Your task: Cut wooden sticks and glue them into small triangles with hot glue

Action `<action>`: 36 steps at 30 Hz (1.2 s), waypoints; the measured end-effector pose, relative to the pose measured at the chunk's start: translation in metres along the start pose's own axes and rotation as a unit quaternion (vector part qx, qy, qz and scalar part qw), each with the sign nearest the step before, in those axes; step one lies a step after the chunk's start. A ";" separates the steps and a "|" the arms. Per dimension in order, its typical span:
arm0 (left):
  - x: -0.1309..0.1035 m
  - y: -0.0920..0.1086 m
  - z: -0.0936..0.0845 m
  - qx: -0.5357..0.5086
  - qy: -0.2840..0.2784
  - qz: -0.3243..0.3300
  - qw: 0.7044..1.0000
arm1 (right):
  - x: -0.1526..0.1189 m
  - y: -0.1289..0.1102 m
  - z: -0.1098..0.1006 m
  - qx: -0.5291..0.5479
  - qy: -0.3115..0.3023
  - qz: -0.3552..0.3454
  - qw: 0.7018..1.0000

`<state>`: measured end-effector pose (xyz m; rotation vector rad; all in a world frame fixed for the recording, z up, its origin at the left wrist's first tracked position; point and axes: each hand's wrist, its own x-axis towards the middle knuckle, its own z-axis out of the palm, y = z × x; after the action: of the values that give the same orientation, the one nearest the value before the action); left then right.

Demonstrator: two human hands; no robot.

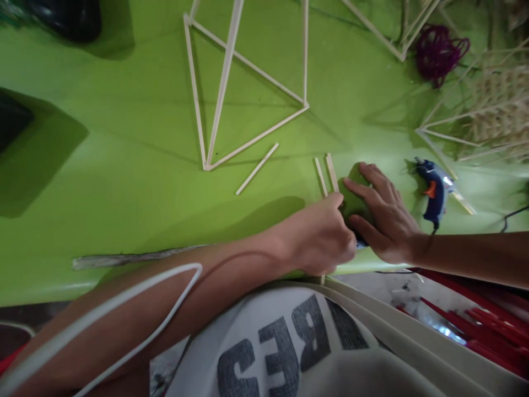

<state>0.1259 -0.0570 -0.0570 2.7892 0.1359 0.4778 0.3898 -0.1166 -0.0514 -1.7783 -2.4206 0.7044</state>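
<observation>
Near the table's front edge, my left hand (326,237) is closed in a fist, and what it grips is hidden. A small bluish bit shows beside that fist, too little to name. Two thin wooden sticks (332,173) poke out beyond its knuckles, and a stick end shows below the hand. Just right of it, my right hand (384,215) lies with fingers spread on the green table (157,209). One short loose stick (257,169) rests to the left. Behind it stands a frame of joined sticks (258,138).
A blue glue gun (433,190) with an orange trigger lies right of my right hand. Purple yarn (438,52) and more stick structures (450,118) occupy the far right. Dark objects (70,19) sit at the left. A greyish strip (124,258) lies along the front edge.
</observation>
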 end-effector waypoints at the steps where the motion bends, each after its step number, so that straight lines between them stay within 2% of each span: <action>1: 0.001 0.000 0.001 -0.003 -0.002 0.001 1.000 | 0.000 0.000 0.000 0.000 0.002 -0.002 1.000; 8: 0.002 -0.004 -0.001 -0.018 -0.056 0.006 0.998 | 0.003 0.000 0.005 -0.016 0.027 -0.016 0.999; 13: 0.005 0.000 -0.002 0.040 -0.084 0.002 0.996 | -0.002 0.001 0.005 -0.033 0.101 -0.018 0.994; 15: 0.006 0.003 -0.002 0.062 -0.088 0.010 0.994 | -0.006 -0.001 0.003 -0.022 0.083 -0.053 0.995; 18: 0.005 0.006 -0.002 0.096 -0.082 0.025 0.992 | -0.015 -0.005 0.000 -0.038 0.004 -0.133 0.990; 19: 0.005 0.007 -0.002 0.107 -0.081 0.031 0.990 | -0.017 -0.008 -0.001 -0.061 -0.012 -0.141 0.988; 23: 0.004 0.008 -0.010 0.153 -0.072 0.047 0.985 | -0.025 -0.021 -0.006 -0.136 -0.053 -0.083 0.986; 27: 0.001 0.006 -0.033 0.184 -0.041 0.079 0.979 | -0.024 -0.037 -0.015 -0.141 -0.079 -0.012 0.987; 30: -0.004 -0.004 -0.051 0.200 -0.033 0.084 0.976 | -0.011 -0.049 -0.028 -0.148 -0.073 -0.025 0.986; 32: -0.009 -0.016 -0.060 0.199 -0.006 0.065 0.978 | 0.003 -0.056 -0.038 -0.175 -0.059 -0.030 0.982; 33: -0.011 -0.023 -0.063 0.195 0.028 0.044 0.979 | 0.012 -0.058 -0.044 -0.184 -0.049 -0.019 0.981; 35: -0.015 -0.036 -0.067 0.185 0.148 -0.036 0.971 | 0.029 -0.063 -0.056 -0.173 -0.019 0.020 0.984; 36: -0.016 -0.041 -0.069 0.173 0.219 -0.095 0.955 | 0.038 -0.065 -0.061 -0.155 0.003 0.043 0.987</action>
<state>0.0857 -0.0009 -0.0129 2.9040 0.6360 1.1101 0.3377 -0.0772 0.0199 -1.9954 -2.5790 0.3390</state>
